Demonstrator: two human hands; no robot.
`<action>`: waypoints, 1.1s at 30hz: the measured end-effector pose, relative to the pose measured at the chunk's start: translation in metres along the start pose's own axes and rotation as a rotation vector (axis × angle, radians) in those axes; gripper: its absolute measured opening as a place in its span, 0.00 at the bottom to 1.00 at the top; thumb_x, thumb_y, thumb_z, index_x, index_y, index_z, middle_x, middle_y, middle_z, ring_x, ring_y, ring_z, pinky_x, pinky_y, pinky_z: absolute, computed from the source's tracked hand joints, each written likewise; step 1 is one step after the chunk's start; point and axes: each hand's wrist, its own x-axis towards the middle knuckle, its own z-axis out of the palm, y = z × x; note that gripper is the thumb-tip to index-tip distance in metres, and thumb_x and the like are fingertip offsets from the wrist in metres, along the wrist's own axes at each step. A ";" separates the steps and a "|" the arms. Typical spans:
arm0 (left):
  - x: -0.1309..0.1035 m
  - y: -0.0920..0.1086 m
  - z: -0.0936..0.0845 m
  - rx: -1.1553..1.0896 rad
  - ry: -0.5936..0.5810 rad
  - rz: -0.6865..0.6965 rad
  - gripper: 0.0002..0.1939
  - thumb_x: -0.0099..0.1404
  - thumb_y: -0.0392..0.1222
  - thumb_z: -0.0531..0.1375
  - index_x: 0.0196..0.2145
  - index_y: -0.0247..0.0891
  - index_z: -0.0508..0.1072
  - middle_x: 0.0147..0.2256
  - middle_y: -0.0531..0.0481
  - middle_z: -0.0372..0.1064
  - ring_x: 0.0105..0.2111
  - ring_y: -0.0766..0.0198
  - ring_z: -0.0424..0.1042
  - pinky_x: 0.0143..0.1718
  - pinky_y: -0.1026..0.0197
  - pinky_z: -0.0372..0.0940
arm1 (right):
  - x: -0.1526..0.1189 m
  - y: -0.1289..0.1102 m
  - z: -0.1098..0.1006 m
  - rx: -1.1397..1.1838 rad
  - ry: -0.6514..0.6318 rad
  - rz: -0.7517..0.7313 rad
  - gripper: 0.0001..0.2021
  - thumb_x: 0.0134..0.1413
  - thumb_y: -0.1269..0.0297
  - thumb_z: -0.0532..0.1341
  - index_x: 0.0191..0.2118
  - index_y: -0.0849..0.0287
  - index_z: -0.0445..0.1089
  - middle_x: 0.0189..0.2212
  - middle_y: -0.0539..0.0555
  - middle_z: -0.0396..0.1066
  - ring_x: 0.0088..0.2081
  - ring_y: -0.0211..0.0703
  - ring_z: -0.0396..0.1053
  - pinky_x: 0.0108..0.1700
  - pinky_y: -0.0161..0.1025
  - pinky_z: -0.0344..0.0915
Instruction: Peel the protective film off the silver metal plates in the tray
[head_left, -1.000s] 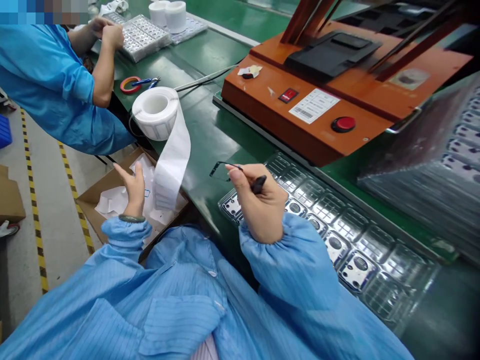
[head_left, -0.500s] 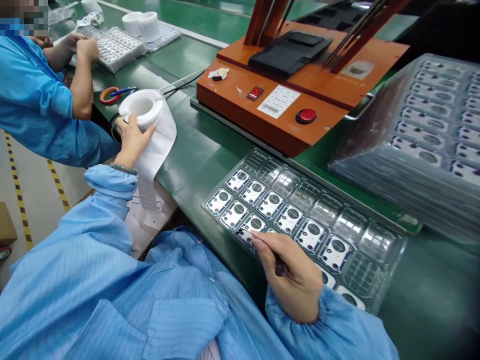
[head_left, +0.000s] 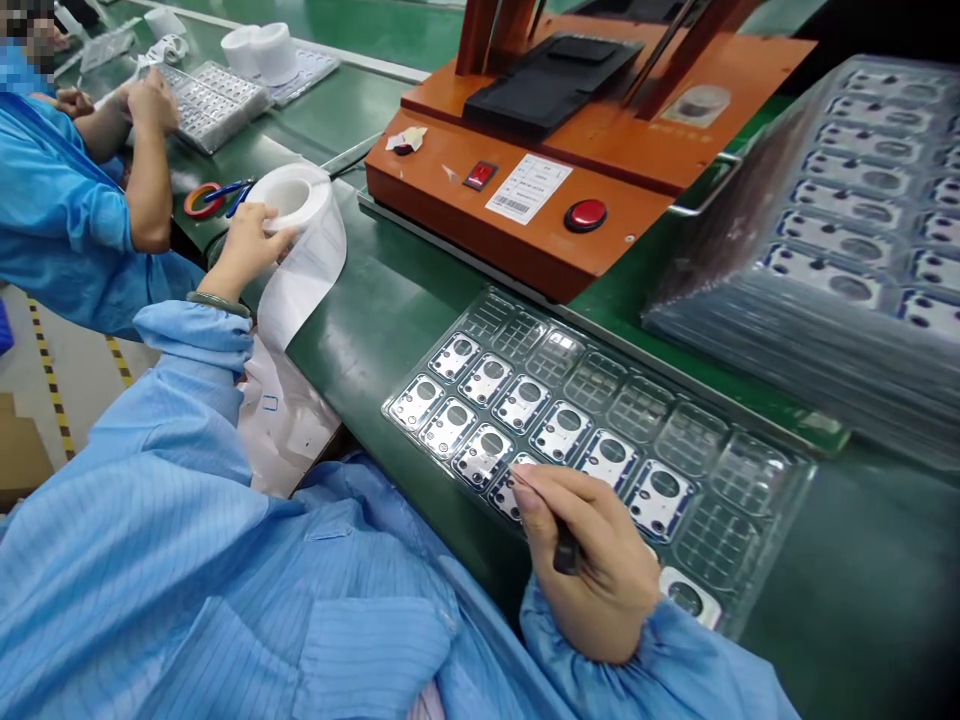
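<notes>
My left hand (head_left: 251, 245) is closed on the near rim of a white roll of backing strip (head_left: 300, 200), thumb and fingers on its edge. The loose strip hangs over the table edge. My right hand (head_left: 592, 560) pinches a thin tool with a black handle (head_left: 568, 550); whether it is tweezers I cannot tell. Its tip is over a white-and-blue plate with round holes (head_left: 507, 492) in the clear plastic tray (head_left: 776, 545). That plate is partly hidden by my fingers. Several similar plates fill two rows, while the far row shows bare pockets.
An orange machine (head_left: 480, 230) with a red button (head_left: 585, 215) stands behind the tray. Stacked filled trays (head_left: 832, 290) rise at the right. Orange tape (head_left: 202, 200) and a blue-handled tool (head_left: 238, 198) lie by the roll. A co-worker's arm (head_left: 150, 170) is at the left.
My right hand with the tool has shifted from the third plate in the near row to the one beside it. The left hand stays at the roll; the whole view has shifted slightly.
</notes>
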 end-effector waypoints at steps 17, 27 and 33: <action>-0.061 0.133 0.028 -0.049 -0.167 0.203 0.29 0.57 0.40 0.65 0.55 0.35 0.66 0.60 0.40 0.55 0.66 0.45 0.49 0.66 0.44 0.46 | -0.005 -0.003 -0.004 -0.011 0.021 0.072 0.10 0.57 0.72 0.62 0.43 0.53 0.75 0.31 0.50 0.78 0.30 0.38 0.76 0.32 0.33 0.72; -0.213 0.197 0.044 -0.715 -1.045 -0.053 0.14 0.63 0.49 0.61 0.42 0.38 0.75 0.34 0.46 0.76 0.33 0.61 0.77 0.35 0.60 0.73 | -0.019 -0.005 -0.009 -0.034 -0.016 0.005 0.17 0.57 0.74 0.60 0.51 0.53 0.71 0.39 0.54 0.78 0.39 0.41 0.77 0.39 0.35 0.74; -0.233 0.205 0.061 -0.744 -1.273 -0.167 0.19 0.66 0.57 0.57 0.34 0.37 0.72 0.27 0.51 0.71 0.19 0.72 0.67 0.20 0.68 0.65 | -0.028 -0.010 -0.015 -0.013 0.000 -0.007 0.16 0.57 0.76 0.60 0.51 0.56 0.69 0.39 0.56 0.78 0.40 0.39 0.77 0.40 0.33 0.74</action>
